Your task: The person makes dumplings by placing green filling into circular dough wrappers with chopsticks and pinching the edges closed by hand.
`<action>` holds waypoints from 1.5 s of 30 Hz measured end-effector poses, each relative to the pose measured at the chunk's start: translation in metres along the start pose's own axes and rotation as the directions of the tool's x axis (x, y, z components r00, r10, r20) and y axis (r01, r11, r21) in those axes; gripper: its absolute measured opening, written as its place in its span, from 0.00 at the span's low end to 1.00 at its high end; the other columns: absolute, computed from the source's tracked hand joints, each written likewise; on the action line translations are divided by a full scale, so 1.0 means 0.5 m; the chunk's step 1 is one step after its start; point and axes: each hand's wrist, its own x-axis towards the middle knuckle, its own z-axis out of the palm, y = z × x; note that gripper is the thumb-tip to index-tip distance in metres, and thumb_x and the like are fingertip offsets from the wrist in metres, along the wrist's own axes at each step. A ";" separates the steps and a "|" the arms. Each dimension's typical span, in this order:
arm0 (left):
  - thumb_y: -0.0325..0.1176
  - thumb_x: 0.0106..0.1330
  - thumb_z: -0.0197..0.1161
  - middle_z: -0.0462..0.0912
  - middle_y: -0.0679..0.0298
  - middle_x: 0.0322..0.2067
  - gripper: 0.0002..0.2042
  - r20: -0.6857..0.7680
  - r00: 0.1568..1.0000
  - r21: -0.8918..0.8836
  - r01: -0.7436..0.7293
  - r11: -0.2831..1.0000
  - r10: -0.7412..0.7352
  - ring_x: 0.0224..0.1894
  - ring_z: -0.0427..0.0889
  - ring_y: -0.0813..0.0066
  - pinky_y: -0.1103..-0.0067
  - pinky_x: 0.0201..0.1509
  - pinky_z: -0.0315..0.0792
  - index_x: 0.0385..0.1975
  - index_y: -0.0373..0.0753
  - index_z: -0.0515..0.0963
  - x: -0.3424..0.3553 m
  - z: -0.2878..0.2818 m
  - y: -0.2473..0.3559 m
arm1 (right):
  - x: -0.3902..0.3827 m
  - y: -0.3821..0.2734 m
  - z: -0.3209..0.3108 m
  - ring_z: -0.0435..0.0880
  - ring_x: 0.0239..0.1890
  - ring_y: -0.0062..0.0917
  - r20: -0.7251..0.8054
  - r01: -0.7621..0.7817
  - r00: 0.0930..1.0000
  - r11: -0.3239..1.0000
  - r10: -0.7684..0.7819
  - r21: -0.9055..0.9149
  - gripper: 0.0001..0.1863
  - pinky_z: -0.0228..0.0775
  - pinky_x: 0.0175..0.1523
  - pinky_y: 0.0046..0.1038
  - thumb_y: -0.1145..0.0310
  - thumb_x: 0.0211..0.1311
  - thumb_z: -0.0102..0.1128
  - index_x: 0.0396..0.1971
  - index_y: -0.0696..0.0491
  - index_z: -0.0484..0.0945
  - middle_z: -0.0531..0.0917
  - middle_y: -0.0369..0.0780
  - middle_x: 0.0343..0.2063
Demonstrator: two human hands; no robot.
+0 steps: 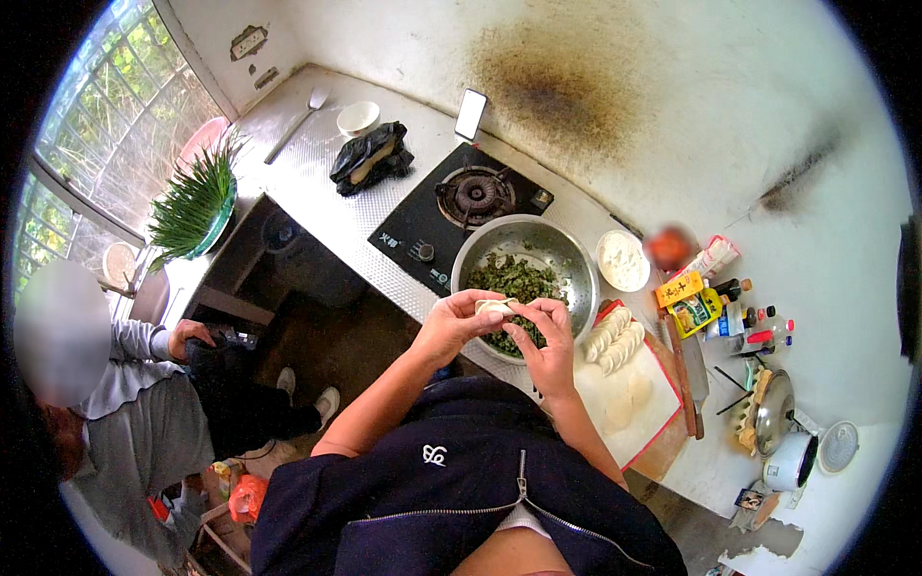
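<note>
My left hand point(451, 324) is closed on a folded dumpling point(497, 307), and my right hand point(545, 341) pinches the same dumpling's edge with its fingers. Both hands are over a large steel bowl point(576, 261) of chopped green filling point(509, 276). Just right of the bowl lies a white, red-edged board point(634, 437) with rows of folded dumplings point(613, 338) and a few flat wrappers point(624, 403) on it. A rolling pin point(688, 418) and a broad blade point(701, 384) lie along the board's right side. A white bowl of flour point(622, 257) stands behind it.
Gas hob point(403, 240), phone point(471, 113), black bag point(370, 158), spatula point(298, 125) and bowl of greens point(192, 206) sit on the counter point(269, 163). Bottles point(759, 331), a lid point(773, 413) and a pot point(789, 461) crowd the right. A person point(144, 413) sits at the left.
</note>
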 end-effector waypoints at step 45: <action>0.35 0.64 0.66 0.82 0.62 0.43 0.18 -0.124 0.982 0.097 -0.133 0.986 0.145 0.45 0.81 0.78 0.81 0.50 0.75 0.50 0.33 0.75 -0.090 0.009 0.024 | 0.013 0.044 0.061 0.74 0.33 0.14 0.193 -0.279 0.957 0.871 0.217 0.404 0.06 0.67 0.41 0.18 0.71 0.66 0.58 0.35 0.59 0.78 0.80 0.33 0.32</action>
